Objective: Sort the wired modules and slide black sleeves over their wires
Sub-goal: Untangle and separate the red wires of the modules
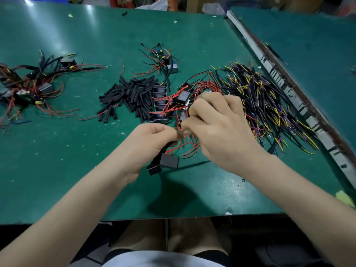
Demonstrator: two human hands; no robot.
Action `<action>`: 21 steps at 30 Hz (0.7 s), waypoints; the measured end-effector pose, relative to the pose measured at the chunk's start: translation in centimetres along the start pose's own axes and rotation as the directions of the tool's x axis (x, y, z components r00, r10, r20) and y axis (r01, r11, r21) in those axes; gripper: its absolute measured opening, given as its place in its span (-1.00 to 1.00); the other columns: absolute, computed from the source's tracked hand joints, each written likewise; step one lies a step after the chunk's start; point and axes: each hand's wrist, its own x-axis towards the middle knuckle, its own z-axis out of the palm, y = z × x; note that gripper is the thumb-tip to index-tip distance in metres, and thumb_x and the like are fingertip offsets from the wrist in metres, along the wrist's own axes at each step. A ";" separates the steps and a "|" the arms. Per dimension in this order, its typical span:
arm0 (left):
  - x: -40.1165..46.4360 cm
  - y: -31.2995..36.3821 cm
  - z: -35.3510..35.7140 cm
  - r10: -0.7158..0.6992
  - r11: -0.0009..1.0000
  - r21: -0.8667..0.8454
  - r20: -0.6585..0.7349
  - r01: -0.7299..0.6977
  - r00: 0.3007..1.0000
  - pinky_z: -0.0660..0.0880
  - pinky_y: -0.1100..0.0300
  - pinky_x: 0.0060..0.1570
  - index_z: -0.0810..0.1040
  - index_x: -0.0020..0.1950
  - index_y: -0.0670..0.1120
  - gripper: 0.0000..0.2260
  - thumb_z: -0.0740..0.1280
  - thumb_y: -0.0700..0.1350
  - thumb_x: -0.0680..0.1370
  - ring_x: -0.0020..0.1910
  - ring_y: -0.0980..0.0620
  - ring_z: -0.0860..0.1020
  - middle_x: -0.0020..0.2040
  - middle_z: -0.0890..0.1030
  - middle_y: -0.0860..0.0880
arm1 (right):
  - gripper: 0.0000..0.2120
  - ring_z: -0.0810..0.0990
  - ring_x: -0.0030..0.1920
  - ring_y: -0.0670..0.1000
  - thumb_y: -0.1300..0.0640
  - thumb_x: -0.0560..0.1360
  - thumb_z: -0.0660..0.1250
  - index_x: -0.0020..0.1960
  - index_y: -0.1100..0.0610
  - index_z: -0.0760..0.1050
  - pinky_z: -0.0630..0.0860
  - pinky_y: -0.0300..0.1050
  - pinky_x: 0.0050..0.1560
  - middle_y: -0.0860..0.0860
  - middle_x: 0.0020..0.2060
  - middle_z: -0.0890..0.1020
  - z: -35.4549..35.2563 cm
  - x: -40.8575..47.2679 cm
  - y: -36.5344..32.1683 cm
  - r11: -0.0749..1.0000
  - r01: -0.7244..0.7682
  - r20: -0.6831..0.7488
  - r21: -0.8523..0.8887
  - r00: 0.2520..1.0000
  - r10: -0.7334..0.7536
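Above the middle of the green table (81, 170), the left hand (152, 143) curls its fingers round black-sleeved wires from which two black modules (163, 163) hang, while the right hand (215, 124) pinches thin red wires (187, 149) between thumb and bent fingers just beside it. Behind the hands lie a heap of black sleeves (131, 95), a row of modules (159, 103), a spread of yellow-and-black leads (265, 106) to the right and a finished tangle (28, 83) far left; cartons and bags stand blurred beyond the table's far edge.

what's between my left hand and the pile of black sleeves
Nothing solid that shows: bare green table lies between the left hand and the sleeve pile. That hand already grips wires with black modules hanging from them.
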 end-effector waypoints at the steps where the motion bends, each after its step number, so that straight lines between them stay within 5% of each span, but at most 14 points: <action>1: 0.1 -0.1 0.1 0.005 1.000 -0.023 -0.032 -0.006 0.999 0.31 0.40 -0.42 0.60 -0.26 -0.08 -0.94 0.37 -0.13 0.42 -0.29 0.14 0.43 -0.31 0.52 0.01 | -0.88 0.40 0.10 0.06 0.26 0.34 0.42 -0.19 0.07 0.58 0.26 0.00 0.03 0.00 -0.15 0.55 0.1 0.0 -0.4 0.999 -0.045 0.005 0.006 0.999 0.045; 4: -0.1 -0.3 0.5 0.004 0.998 -0.068 -0.114 -0.011 0.993 0.32 0.43 -0.49 0.58 -0.33 -0.08 -0.90 0.40 -0.17 0.40 -0.35 0.14 0.44 -0.39 0.54 0.05 | -0.91 0.41 0.11 0.09 0.25 0.31 0.40 -0.23 0.09 0.56 0.26 0.02 0.03 0.03 -0.14 0.54 -0.1 -0.1 -1.5 0.989 -0.147 0.038 0.008 0.988 0.147; 7: -0.4 -0.8 0.5 0.026 1.000 0.007 -0.159 -0.025 0.987 0.39 0.28 -0.34 0.54 -0.38 -0.05 -0.86 0.43 -0.14 0.36 -0.33 0.10 0.46 -0.39 0.57 0.01 | -0.92 0.53 0.04 0.15 0.24 0.26 0.37 -0.25 0.11 0.54 0.24 0.03 0.00 0.04 -0.15 0.53 -0.7 -0.2 -2.7 0.977 -0.213 0.092 -0.012 0.973 0.213; 11: -1.1 -1.1 0.3 0.132 0.937 0.345 -0.189 -0.060 0.973 0.34 0.24 -0.48 0.50 -0.41 0.01 -0.87 0.39 -0.01 0.29 -0.53 0.18 0.35 -0.51 0.50 0.07 | -0.94 0.55 0.02 0.17 0.23 0.28 0.34 -0.25 0.12 0.54 0.25 0.04 0.00 0.05 -0.16 0.53 -0.9 -0.8 -3.7 0.973 -0.226 0.157 -0.043 0.960 0.230; 14: -1.4 -1.1 0.6 0.243 0.853 0.511 -0.209 -0.106 0.947 0.36 0.28 -0.45 0.51 -0.37 0.01 -0.89 0.37 0.00 0.30 -0.47 0.16 0.44 -0.47 0.55 0.07 | -0.96 0.55 0.00 0.16 0.22 0.31 0.36 -0.25 0.12 0.52 0.25 0.02 -0.02 0.05 -0.17 0.52 -0.7 -1.1 -4.1 0.971 -0.233 0.185 -0.054 0.953 0.239; 18: -1.2 -1.4 0.4 0.183 0.895 0.439 -0.197 -0.080 0.963 0.36 0.40 -0.50 0.56 -0.34 -0.02 -0.91 0.36 -0.09 0.37 -0.56 0.15 0.46 -0.47 0.59 0.03 | -0.91 0.54 -0.07 0.15 0.19 0.32 0.47 -0.23 0.10 0.56 0.29 0.02 -0.10 0.04 -0.20 0.53 0.1 -1.2 -4.2 0.953 -0.299 0.240 -0.039 0.923 0.300; 21: -0.9 -1.8 -0.1 0.080 0.960 0.280 -0.157 -0.034 0.984 0.49 0.24 -0.29 0.62 -0.31 0.01 -0.93 0.40 -0.08 0.37 -0.42 0.02 0.55 -0.38 0.64 -0.06 | -0.95 0.54 -0.08 0.15 0.15 0.37 0.48 -0.19 0.08 0.62 0.34 -0.01 -0.13 0.03 -0.21 0.54 0.6 -1.2 -3.7 0.938 -0.339 0.275 0.077 0.911 0.306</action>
